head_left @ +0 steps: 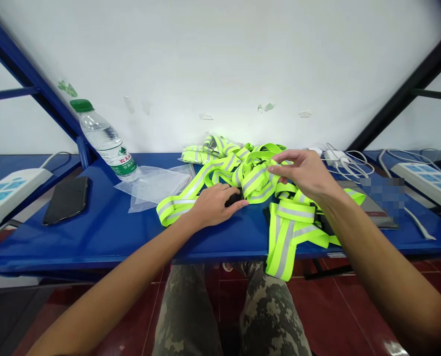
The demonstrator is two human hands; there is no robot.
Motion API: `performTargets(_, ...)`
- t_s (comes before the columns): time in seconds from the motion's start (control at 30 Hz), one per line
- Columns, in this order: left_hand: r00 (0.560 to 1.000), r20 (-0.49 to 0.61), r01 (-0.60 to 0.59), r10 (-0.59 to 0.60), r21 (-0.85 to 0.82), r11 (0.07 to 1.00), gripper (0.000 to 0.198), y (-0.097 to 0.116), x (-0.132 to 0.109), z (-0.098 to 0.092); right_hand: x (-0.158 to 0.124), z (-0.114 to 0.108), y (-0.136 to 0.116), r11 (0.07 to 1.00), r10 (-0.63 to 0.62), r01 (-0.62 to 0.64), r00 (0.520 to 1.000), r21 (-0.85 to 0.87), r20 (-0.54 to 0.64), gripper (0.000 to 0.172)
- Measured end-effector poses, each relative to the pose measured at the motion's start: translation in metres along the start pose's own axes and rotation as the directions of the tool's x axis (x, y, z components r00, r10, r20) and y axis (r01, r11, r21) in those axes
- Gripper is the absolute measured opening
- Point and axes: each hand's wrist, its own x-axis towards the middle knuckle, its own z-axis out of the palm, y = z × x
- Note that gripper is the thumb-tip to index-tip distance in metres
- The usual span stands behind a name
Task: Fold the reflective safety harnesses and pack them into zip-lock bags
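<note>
Hi-vis reflective straps (242, 170) lie tangled on the blue bench (94, 237), my right hand (304, 173) pinching one band (268, 170), my left hand (213, 205) cupped over a black buckle (234, 199); a hard pull could drag them off the edge.

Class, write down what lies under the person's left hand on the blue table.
Under the left hand, a black piece shows at the fingertips, beside the yellow reflective straps. The hand covers the rest, so its full shape and what it is cannot be seen.
</note>
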Motion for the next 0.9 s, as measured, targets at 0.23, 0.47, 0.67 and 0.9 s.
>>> performTargets(0.23, 0.953, -0.127, 0.199, -0.275, -0.421, 0.885, 0.056, 0.004, -0.004, -0.002, -0.017, 0.061, -0.019, 0.957, -0.236, 0.256, 0.960, -0.138, 0.147, 0.020)
performTargets(0.47, 0.915, -0.139, 0.228, -0.379, -0.596, 0.770, 0.037, -0.002, 0.000, 0.005, -0.018, 0.064, -0.011, 0.980, -0.197, 0.166, 0.879, 0.109, 0.435, 0.025)
performTargets(0.67, 0.941, -0.008, 0.237, -0.340, -0.700, 0.674, 0.036, -0.004, 0.003, 0.005, -0.024, 0.055, 0.002, 0.893, -0.403, 0.437, 0.883, -0.107, 0.243, 0.019)
performTargets(0.9, 0.959, 0.040, 0.209, -0.281, -0.768, 0.605, 0.028, -0.010, 0.002, 0.010, -0.028, 0.059, 0.026, 0.655, -0.532, 0.673, 0.733, -0.343, 0.424, 0.053)
